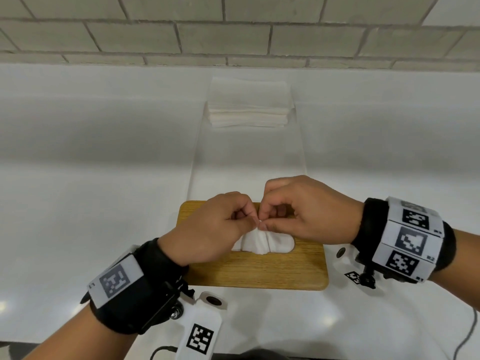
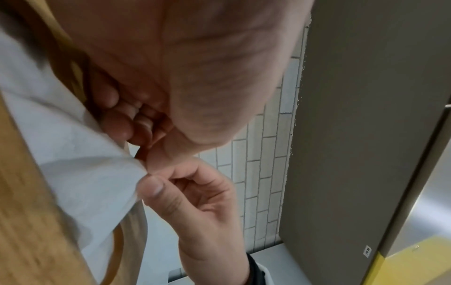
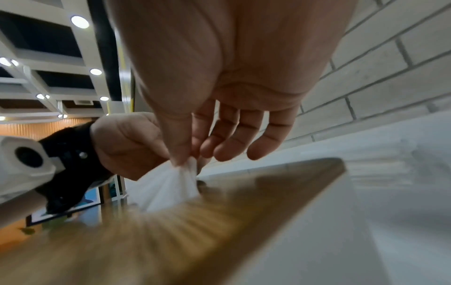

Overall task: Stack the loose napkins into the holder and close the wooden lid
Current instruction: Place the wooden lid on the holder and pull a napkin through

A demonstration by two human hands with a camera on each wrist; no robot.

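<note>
Wooden lid [image 1: 259, 266] sits flat and closed on the holder, lower centre of the head view, on the white table [image 1: 78, 178]. Your left hand [image 1: 207, 229] and right hand [image 1: 306, 214] meet over the lid's oval slot, each pinching the tip of the top napkin [image 1: 259, 242] between thumb and forefinger; the other fingers are loosely curled. The napkin rises through the slot into a gathered peak, directly under both hands and touching both sets of fingertips. The right wrist view confirms it: pinched point of white paper, fanning down into the slot. Judgement: you hold it at one shared point so the sheet pulls up centred and stands ready as the first to dispense, without tearing on the slot edge. A second stack of napkins [image 1: 249, 105] lies well apart at upper centre of the frame, near the tiled wall [image 1: 233, 29], untouched by either hand. Whether those still belong in the holder cannot be told from here.
</note>
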